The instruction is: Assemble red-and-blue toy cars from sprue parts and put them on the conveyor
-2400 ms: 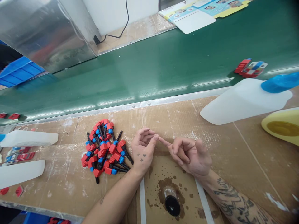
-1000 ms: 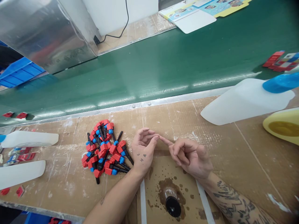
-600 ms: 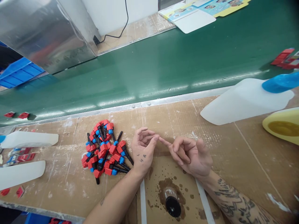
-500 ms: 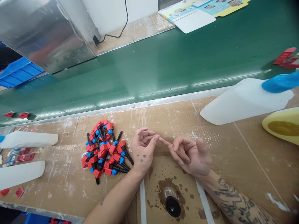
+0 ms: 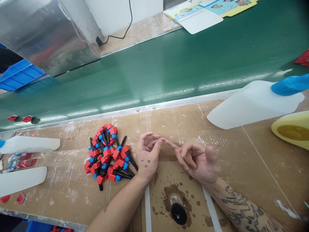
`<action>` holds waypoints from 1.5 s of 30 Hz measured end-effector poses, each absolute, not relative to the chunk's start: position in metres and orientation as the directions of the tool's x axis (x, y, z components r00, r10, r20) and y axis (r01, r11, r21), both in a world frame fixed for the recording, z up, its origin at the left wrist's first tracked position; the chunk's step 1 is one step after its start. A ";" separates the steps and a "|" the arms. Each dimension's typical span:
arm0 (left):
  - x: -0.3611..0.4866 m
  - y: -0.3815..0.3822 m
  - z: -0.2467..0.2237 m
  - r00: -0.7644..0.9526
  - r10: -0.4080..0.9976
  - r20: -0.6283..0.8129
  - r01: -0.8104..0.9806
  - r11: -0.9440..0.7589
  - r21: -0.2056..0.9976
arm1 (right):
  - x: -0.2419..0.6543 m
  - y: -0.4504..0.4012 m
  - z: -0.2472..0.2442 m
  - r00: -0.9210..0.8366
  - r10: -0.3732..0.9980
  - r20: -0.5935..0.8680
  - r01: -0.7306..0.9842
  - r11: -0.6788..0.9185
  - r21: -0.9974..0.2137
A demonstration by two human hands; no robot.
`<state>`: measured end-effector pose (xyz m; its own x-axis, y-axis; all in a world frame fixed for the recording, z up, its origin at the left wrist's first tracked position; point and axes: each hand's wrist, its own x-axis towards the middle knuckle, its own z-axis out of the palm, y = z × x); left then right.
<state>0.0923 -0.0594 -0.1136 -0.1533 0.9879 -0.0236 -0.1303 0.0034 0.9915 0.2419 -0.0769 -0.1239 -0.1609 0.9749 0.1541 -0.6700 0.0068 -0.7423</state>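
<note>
My left hand (image 5: 147, 158) is closed in a pinch, its thumb and fingertips meeting at the tip of my right index finger. No object shows between them. My right hand (image 5: 199, 161) is turned palm up, index finger stretched toward the left hand, thumb apart and the other fingers partly curled; it holds nothing visible. Left of my hands lies a heap of red, blue and black plastic toy parts (image 5: 106, 156). Between my forearms, a small clear jar with a black lid (image 5: 178, 213) stands on wet-spotted cardboard (image 5: 159, 196).
A green conveyor belt (image 5: 145, 74) crosses behind the cardboard-covered table (image 5: 178, 124), carrying small red pieces (image 5: 27, 119). White bottles stand both right (image 5: 243, 104) and left (image 5: 31, 144). A yellow container (image 5: 293, 129) is far right. A metal box (image 5: 55, 32) rises at back left.
Red pieces on the belt have shifted to the right at both ends of the view. My hands stay almost in place, fingertips still together.
</note>
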 end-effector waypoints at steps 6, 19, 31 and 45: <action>0.092 -0.060 -0.114 -0.151 0.988 -0.020 -0.134 0.000 0.991 | 0.242 -0.078 -0.122 -0.179 0.973 0.146 -0.653 -0.006 -0.758; 0.092 -0.060 -0.113 -0.176 0.984 -0.023 -0.075 0.009 0.997 | 0.241 -0.078 -0.123 -0.206 0.972 0.112 -0.686 -0.062 -0.725; 0.093 -0.061 -0.111 -0.156 0.987 -0.033 -0.104 0.016 0.994 | 0.241 -0.077 -0.123 -0.221 0.969 0.106 -0.695 -0.080 -0.715; 0.094 -0.061 -0.112 -0.155 0.988 -0.026 -0.112 0.009 0.994 | 0.241 -0.077 -0.124 -0.141 0.980 0.143 -0.679 0.010 -0.734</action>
<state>0.0938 -0.0613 -0.1116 -0.1553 0.9875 -0.0261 -0.1120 0.0086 0.9937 0.2410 -0.0771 -0.1238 -0.1407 0.9796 0.1435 -0.6791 0.0100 -0.7339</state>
